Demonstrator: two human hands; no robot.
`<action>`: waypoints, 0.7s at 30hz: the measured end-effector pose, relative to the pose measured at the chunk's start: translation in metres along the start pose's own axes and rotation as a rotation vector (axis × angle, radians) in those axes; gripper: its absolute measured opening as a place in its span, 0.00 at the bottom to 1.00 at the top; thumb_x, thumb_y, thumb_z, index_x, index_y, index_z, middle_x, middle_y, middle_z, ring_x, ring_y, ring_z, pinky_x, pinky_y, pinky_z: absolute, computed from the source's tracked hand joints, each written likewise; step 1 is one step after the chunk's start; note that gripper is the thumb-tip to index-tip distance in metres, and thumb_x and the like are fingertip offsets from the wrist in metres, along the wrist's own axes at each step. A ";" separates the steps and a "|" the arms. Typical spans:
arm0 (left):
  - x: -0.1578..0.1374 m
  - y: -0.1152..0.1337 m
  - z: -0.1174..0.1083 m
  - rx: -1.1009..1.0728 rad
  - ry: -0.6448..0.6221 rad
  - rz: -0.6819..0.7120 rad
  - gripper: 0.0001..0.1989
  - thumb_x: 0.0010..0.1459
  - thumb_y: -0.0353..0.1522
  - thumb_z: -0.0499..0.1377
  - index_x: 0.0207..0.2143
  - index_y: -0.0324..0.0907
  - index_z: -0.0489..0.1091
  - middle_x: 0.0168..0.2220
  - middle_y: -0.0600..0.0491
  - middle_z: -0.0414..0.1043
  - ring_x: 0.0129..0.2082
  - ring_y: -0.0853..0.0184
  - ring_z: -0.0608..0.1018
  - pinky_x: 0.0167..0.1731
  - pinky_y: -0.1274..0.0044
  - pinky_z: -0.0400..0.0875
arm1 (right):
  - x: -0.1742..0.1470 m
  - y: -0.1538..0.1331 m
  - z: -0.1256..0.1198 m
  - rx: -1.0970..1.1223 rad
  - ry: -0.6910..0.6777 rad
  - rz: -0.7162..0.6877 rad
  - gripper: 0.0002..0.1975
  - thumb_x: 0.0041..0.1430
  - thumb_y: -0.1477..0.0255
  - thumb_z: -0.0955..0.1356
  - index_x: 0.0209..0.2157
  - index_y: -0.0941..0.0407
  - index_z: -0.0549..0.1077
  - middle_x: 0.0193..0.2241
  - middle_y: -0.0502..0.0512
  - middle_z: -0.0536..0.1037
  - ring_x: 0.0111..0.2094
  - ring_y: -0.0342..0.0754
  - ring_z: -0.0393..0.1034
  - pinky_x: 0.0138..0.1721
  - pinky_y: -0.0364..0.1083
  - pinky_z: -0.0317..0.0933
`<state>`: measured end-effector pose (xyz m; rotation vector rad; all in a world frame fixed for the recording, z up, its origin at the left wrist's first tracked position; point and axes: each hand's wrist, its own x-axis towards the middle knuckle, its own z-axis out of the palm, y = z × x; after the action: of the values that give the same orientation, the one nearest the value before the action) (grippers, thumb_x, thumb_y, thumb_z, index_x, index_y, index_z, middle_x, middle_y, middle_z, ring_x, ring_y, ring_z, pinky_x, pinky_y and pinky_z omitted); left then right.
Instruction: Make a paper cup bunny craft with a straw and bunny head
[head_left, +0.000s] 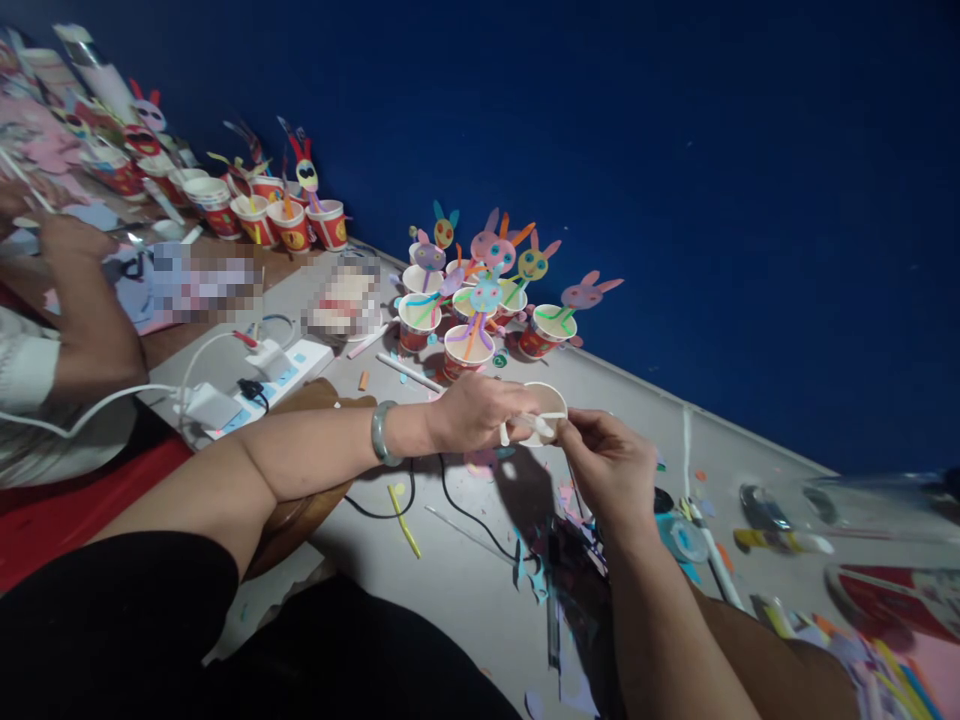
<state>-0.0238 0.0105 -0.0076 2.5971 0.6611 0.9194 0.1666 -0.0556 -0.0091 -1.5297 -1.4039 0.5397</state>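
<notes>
My left hand (pixel 480 412), with a bangle on its wrist, is closed over the near left side of a white paper cup (pixel 555 396), its fingers pinching a thin white strip (pixel 553 415) across the mouth. On the cup's right side, my right hand (pixel 611 465) is closed with thumb and fingers at the rim. The cup's lower body is hidden by my hands and shadow. Just beyond stand several red paper cups (pixel 457 368) holding paper rabbit heads on coloured stems, such as a pink rabbit head (pixel 582 292).
A person's forearm (pixel 97 310) is at the left, near more red paper cups (pixel 289 235). A power strip (pixel 277 385) with white plugs lies nearby. Paper scraps (pixel 532 575), a yellow stick (pixel 405 522) and a black cable (pixel 465 510) litter the table. A dark blue partition (pixel 675 200) rises behind.
</notes>
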 end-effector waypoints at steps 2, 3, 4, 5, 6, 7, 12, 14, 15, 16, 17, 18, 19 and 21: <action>0.000 0.001 -0.002 0.015 -0.008 0.003 0.07 0.60 0.32 0.54 0.32 0.41 0.71 0.29 0.54 0.75 0.27 0.71 0.74 0.26 0.78 0.60 | 0.000 0.000 0.000 -0.003 0.004 0.003 0.08 0.52 0.67 0.71 0.32 0.57 0.79 0.26 0.55 0.82 0.25 0.48 0.77 0.29 0.46 0.72; 0.000 0.001 -0.002 0.016 -0.011 0.004 0.07 0.59 0.32 0.54 0.32 0.41 0.71 0.29 0.54 0.75 0.27 0.71 0.74 0.26 0.78 0.59 | 0.000 0.000 0.000 -0.002 0.005 0.005 0.08 0.52 0.67 0.71 0.31 0.57 0.79 0.26 0.55 0.82 0.25 0.48 0.77 0.29 0.46 0.71; 0.000 0.001 -0.003 0.015 -0.015 0.002 0.06 0.59 0.31 0.54 0.31 0.42 0.70 0.30 0.54 0.75 0.27 0.71 0.73 0.26 0.78 0.59 | 0.000 -0.001 0.000 -0.003 0.007 0.007 0.08 0.52 0.67 0.71 0.31 0.57 0.80 0.25 0.55 0.82 0.25 0.48 0.77 0.29 0.46 0.71; 0.000 0.002 -0.004 0.013 -0.020 -0.003 0.06 0.58 0.31 0.55 0.31 0.41 0.70 0.30 0.54 0.76 0.26 0.71 0.73 0.26 0.78 0.59 | 0.000 -0.001 0.000 -0.004 0.009 0.006 0.08 0.52 0.67 0.71 0.31 0.57 0.80 0.25 0.55 0.82 0.25 0.48 0.77 0.29 0.46 0.71; 0.000 0.003 -0.004 0.012 -0.026 -0.011 0.05 0.58 0.30 0.55 0.31 0.41 0.70 0.30 0.54 0.76 0.26 0.72 0.73 0.26 0.79 0.59 | -0.001 -0.002 0.000 -0.003 0.010 0.004 0.08 0.52 0.67 0.71 0.31 0.57 0.80 0.25 0.55 0.82 0.25 0.48 0.77 0.29 0.46 0.71; 0.000 0.004 -0.005 0.014 -0.032 -0.021 0.05 0.58 0.30 0.55 0.30 0.41 0.70 0.31 0.54 0.76 0.26 0.72 0.73 0.26 0.79 0.59 | -0.001 -0.002 0.000 -0.004 0.012 0.001 0.09 0.52 0.66 0.71 0.32 0.57 0.80 0.25 0.55 0.82 0.25 0.48 0.77 0.29 0.46 0.71; 0.002 0.009 -0.010 0.061 -0.109 -0.050 0.07 0.59 0.29 0.54 0.30 0.40 0.70 0.32 0.53 0.76 0.29 0.72 0.74 0.27 0.79 0.60 | 0.000 0.002 0.001 -0.025 0.026 -0.027 0.09 0.53 0.66 0.71 0.32 0.57 0.79 0.24 0.54 0.81 0.25 0.48 0.76 0.29 0.45 0.70; 0.003 0.009 -0.011 0.082 -0.145 -0.044 0.07 0.60 0.30 0.54 0.30 0.40 0.70 0.32 0.53 0.76 0.29 0.71 0.75 0.27 0.79 0.60 | 0.001 0.004 0.002 -0.036 0.032 -0.038 0.09 0.53 0.66 0.71 0.32 0.57 0.79 0.24 0.53 0.81 0.24 0.47 0.75 0.28 0.45 0.69; 0.003 0.009 -0.012 0.092 -0.159 -0.037 0.08 0.61 0.30 0.54 0.30 0.40 0.70 0.32 0.53 0.76 0.29 0.71 0.75 0.27 0.79 0.60 | 0.001 0.004 0.002 -0.041 0.035 -0.045 0.09 0.52 0.67 0.71 0.31 0.57 0.79 0.24 0.53 0.81 0.24 0.47 0.75 0.28 0.45 0.69; 0.004 0.009 -0.012 0.103 -0.171 -0.026 0.08 0.62 0.30 0.54 0.30 0.40 0.70 0.31 0.53 0.76 0.29 0.71 0.75 0.27 0.79 0.60 | 0.000 0.004 0.003 -0.047 0.040 -0.052 0.08 0.52 0.67 0.71 0.31 0.57 0.79 0.23 0.53 0.80 0.23 0.46 0.74 0.27 0.44 0.68; 0.004 0.009 -0.012 0.116 -0.182 -0.012 0.08 0.62 0.30 0.54 0.30 0.40 0.70 0.31 0.53 0.75 0.29 0.71 0.75 0.26 0.79 0.60 | 0.000 0.004 0.003 -0.053 0.046 -0.060 0.08 0.52 0.67 0.71 0.30 0.57 0.78 0.23 0.52 0.80 0.23 0.46 0.74 0.27 0.44 0.68; 0.005 0.008 -0.012 0.134 -0.192 0.004 0.08 0.62 0.30 0.53 0.30 0.40 0.70 0.31 0.53 0.75 0.29 0.71 0.76 0.26 0.78 0.60 | 0.000 0.004 0.003 -0.061 0.052 -0.070 0.08 0.52 0.67 0.71 0.30 0.57 0.78 0.23 0.52 0.80 0.23 0.46 0.74 0.27 0.44 0.68; 0.005 0.008 -0.012 0.157 -0.202 0.019 0.08 0.62 0.30 0.54 0.30 0.40 0.70 0.30 0.53 0.75 0.29 0.70 0.76 0.25 0.78 0.59 | 0.000 0.004 0.003 -0.071 0.057 -0.080 0.07 0.52 0.67 0.70 0.30 0.57 0.78 0.23 0.52 0.80 0.23 0.46 0.73 0.27 0.44 0.67; 0.005 0.009 -0.011 0.214 -0.220 0.043 0.07 0.62 0.30 0.54 0.31 0.40 0.70 0.30 0.53 0.75 0.29 0.69 0.76 0.23 0.76 0.57 | -0.001 0.003 0.003 -0.108 0.071 -0.110 0.07 0.52 0.68 0.70 0.30 0.57 0.78 0.23 0.52 0.79 0.23 0.46 0.73 0.28 0.44 0.67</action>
<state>-0.0247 0.0072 0.0072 2.8570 0.6773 0.5891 0.1655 -0.0554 -0.0133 -1.5308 -1.4727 0.3448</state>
